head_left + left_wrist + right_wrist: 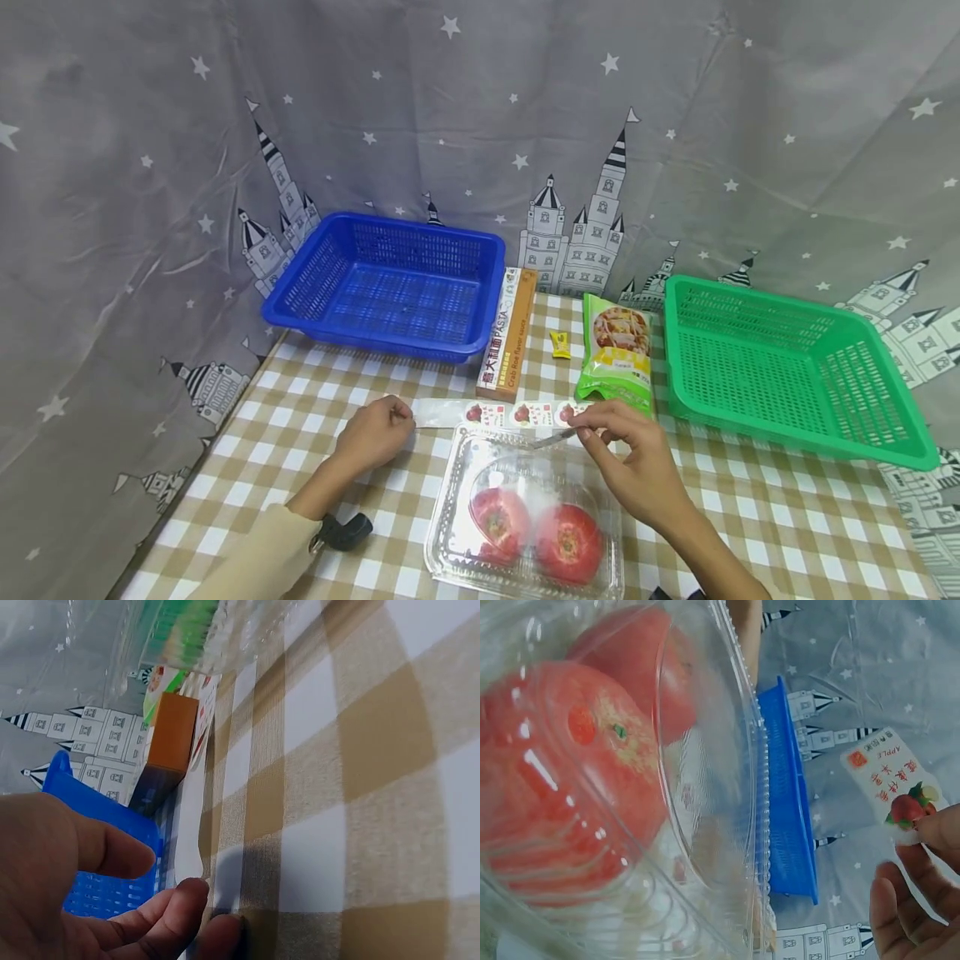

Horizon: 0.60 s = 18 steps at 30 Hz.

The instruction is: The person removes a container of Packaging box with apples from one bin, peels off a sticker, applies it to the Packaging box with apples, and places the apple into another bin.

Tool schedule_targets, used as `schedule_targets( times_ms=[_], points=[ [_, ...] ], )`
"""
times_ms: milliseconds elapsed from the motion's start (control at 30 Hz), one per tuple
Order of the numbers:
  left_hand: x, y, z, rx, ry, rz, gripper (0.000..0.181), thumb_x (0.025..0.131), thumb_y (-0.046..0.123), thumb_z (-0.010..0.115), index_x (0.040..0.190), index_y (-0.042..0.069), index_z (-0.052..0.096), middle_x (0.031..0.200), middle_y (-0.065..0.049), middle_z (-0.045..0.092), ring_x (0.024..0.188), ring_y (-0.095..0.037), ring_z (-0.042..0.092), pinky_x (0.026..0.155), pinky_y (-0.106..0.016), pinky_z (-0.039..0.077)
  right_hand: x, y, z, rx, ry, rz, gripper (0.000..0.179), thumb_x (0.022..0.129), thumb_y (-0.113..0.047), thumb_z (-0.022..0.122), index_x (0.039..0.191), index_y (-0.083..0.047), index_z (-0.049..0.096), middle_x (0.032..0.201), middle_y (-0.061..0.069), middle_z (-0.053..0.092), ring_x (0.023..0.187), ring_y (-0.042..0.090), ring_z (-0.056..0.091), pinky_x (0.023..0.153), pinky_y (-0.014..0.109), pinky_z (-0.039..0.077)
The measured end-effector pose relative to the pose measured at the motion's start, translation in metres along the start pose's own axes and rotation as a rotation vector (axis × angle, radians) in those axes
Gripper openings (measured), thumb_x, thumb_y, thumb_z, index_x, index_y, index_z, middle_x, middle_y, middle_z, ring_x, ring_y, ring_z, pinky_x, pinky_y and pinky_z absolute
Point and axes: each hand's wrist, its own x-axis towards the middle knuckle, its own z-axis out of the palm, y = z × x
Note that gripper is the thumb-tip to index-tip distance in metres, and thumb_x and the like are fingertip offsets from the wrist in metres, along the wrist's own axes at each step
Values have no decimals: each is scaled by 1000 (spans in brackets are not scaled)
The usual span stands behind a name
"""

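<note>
White apple label (882, 774) is pinched in the right-hand grip (636, 462).

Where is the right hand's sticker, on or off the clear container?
Off: the right hand pinches the sticker visibly apart from the clear container.

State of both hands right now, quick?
Left hand: open, fingers loosely curved by the end of the long white paper sticker strip.
Right hand: holding, pinching a white rectangular apple-printed sticker.
</note>
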Motion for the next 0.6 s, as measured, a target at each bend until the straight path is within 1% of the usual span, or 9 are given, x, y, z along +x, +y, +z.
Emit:
schedule_targets(
  times_ms=[100,200,267,333,433,500,600],
  points=[
    [-6,-2,1,-42,-12,42,16,88,14,58,98,6,67,69,2,59,55,-15,52,48,-30,42,-2,-2,0,14,-15,-5,29,83,13,69,101,-9,74,93,0,71,82,15,64,67,24,53],
    [-17,-1,4,-107,-6,123,14,88,8,59,99,4,67,66,3,57,51,-13,49,45,-26,40,-4,-4,1,36,-14,5,31,82,12,71,106,-7,72,89,0,71,75,14,64,67,22,53],
    [-26,1,7,-178,-13,175,15,88,4,58,101,3,66,67,2,57,51,-13,49,44,-25,40,-6,-4,2,53,-12,12,32,80,12,73,107,-5,71,86,1,71,72,14,65,67,22,53],
    [-37,5,11,-247,-32,216,16,91,3,57,104,4,65,70,1,58,52,-13,52,46,-25,43,-9,-3,2,69,-14,19,32,79,12,74,106,-5,71,84,1,71,71,14,65,66,21,53],
    [-52,12,17,-341,-82,252,17,96,4,52,110,5,63,74,-2,60,57,-18,57,49,-27,47,-11,0,2,112,-28,22,29,79,13,73,101,-6,71,84,3,72,70,16,66,66,22,54],
    [-60,14,20,-374,-117,271,18,98,6,50,113,5,61,77,-4,61,60,-21,59,52,-27,48,-12,0,1,154,-42,30,27,80,15,72,98,-5,72,86,5,72,71,18,67,66,23,54],
    [-70,15,24,-408,-167,282,19,101,7,47,116,4,58,79,-5,60,62,-24,60,54,-27,50,-13,-1,0,234,-83,70,24,83,15,68,98,-4,71,88,8,71,76,20,68,67,26,56]
  ],
)
